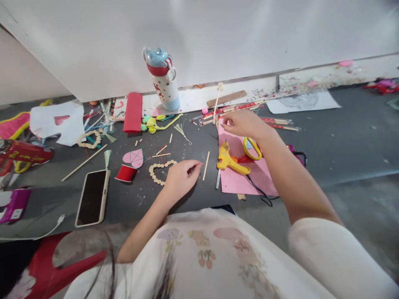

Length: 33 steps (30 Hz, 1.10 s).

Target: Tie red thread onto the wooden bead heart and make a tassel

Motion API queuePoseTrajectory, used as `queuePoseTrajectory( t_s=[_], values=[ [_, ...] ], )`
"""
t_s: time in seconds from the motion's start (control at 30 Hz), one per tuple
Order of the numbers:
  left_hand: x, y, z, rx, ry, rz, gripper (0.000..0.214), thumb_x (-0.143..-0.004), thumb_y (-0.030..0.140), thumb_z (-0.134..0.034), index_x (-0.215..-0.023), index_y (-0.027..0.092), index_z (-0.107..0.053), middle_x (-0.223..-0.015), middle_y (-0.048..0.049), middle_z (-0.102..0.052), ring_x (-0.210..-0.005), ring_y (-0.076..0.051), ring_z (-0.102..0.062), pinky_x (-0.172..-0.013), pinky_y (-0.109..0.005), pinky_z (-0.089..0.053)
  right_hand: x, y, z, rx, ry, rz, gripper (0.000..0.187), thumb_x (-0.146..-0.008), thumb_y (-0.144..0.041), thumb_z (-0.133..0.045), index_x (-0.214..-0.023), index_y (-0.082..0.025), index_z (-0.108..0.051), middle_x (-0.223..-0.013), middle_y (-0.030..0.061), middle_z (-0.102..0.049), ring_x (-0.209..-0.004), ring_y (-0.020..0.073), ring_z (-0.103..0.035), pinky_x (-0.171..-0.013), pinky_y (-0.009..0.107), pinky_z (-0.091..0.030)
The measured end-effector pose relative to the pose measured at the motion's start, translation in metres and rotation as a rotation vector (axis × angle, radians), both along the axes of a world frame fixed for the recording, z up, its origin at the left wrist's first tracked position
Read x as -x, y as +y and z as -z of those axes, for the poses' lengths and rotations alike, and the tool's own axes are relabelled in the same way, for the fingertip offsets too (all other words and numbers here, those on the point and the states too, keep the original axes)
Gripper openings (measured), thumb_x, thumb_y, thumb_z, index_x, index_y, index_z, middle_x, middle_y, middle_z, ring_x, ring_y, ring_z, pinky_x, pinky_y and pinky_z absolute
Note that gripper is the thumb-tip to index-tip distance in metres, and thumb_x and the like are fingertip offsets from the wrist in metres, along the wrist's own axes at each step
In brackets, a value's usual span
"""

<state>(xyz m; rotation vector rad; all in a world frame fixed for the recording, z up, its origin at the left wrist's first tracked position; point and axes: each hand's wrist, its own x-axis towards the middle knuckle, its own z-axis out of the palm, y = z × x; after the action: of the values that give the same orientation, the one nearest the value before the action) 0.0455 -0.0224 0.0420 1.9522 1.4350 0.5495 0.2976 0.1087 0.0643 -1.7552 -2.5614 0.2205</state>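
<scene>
My left hand (182, 179) rests on the dark table with its thumb and fingertips pinched together; anything between them is too small to make out. Just right of those fingertips lies a short wooden stick (206, 166), and a heart-shaped ring of small beige pieces (153, 171) is partly under the hand. My right hand (241, 123) is curled over the top of a pink sheet (230, 185), its fingertips closed and pointing down. Close to its left is a thin stick with a flower-like tip (215, 106). A yellow glue gun (232, 162) and yellow-handled scissors (252, 148) lie on the sheet.
A child's bottle (166, 89) stands at the back. To the left are a phone (92, 198), a red thread spool (126, 173), a pink heart cutout (133, 158) and a red envelope (133, 112). Wrapped sticks (280, 121) lie behind my right hand.
</scene>
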Motion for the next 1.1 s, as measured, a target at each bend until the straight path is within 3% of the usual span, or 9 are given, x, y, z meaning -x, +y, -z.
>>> queuePoseTrajectory(
  t_s=[0.17,0.27,0.43,0.6,0.73,1.1],
  values=[
    [-0.034,0.007,0.005,0.189,-0.379,0.040,0.029,-0.090,0.035,-0.053,-0.098,0.016,-0.074,-0.072,-0.0024,-0.073,-0.062,-0.012,-0.063,-0.058,-0.021,-0.044,0.006,-0.060,-0.013,0.081,0.325,0.060,0.019,-0.081,-0.032,-0.052,-0.079,-0.018,-0.064,-0.061,-0.0007,-0.057,-0.057,0.0112,-0.047,-0.058,0.025,-0.031],
    [-0.046,0.009,0.005,0.143,-0.559,-0.027,0.032,-0.088,0.039,-0.058,-0.102,0.016,-0.074,-0.084,-0.0047,-0.075,-0.072,-0.013,-0.065,-0.063,-0.021,-0.046,0.017,-0.089,-0.017,0.118,0.442,0.067,0.020,-0.082,-0.032,-0.052,-0.082,-0.017,-0.064,-0.060,-0.0018,-0.056,-0.055,0.0100,-0.044,-0.056,0.025,-0.030],
    [-0.047,0.005,0.008,0.074,-0.705,-0.177,0.033,-0.083,0.044,-0.066,-0.096,0.015,-0.075,-0.092,-0.0073,-0.074,-0.077,-0.014,-0.065,-0.067,-0.024,-0.048,0.036,-0.121,-0.022,-0.019,0.399,0.067,0.018,-0.083,-0.030,-0.052,-0.083,-0.017,-0.065,-0.065,-0.0003,-0.058,-0.058,0.0109,-0.046,-0.056,0.025,-0.029],
    [-0.036,-0.003,0.011,0.011,-0.769,-0.160,0.022,-0.082,0.038,-0.068,-0.086,0.017,-0.076,-0.093,-0.0066,-0.074,-0.087,-0.015,-0.066,-0.076,-0.025,-0.049,0.056,-0.141,-0.017,-0.037,0.358,0.017,0.019,-0.087,-0.029,-0.048,-0.082,-0.017,-0.062,-0.068,0.0016,-0.059,-0.061,0.0124,-0.047,-0.058,0.026,-0.027],
    [-0.021,-0.016,0.010,-0.005,-0.704,-0.222,0.021,-0.083,0.037,-0.068,-0.083,0.018,-0.077,-0.085,-0.0041,-0.073,-0.080,-0.013,-0.063,-0.072,-0.024,-0.048,0.075,-0.158,-0.004,0.032,0.434,-0.023,0.016,-0.086,-0.027,-0.049,-0.079,-0.017,-0.060,-0.069,0.0018,-0.060,-0.058,0.0118,-0.045,-0.057,0.026,-0.027],
    [0.053,-0.070,0.022,0.221,-0.588,-0.341,0.020,-0.081,0.036,-0.069,-0.083,0.018,-0.078,-0.066,0.0006,-0.063,-0.057,-0.008,-0.049,-0.054,-0.021,-0.039,0.125,-0.207,0.037,0.330,0.568,-0.132,0.008,-0.077,-0.021,-0.053,-0.075,-0.018,-0.060,-0.065,-0.0009,-0.059,-0.058,0.0100,-0.044,-0.059,0.023,-0.028]
  ],
)
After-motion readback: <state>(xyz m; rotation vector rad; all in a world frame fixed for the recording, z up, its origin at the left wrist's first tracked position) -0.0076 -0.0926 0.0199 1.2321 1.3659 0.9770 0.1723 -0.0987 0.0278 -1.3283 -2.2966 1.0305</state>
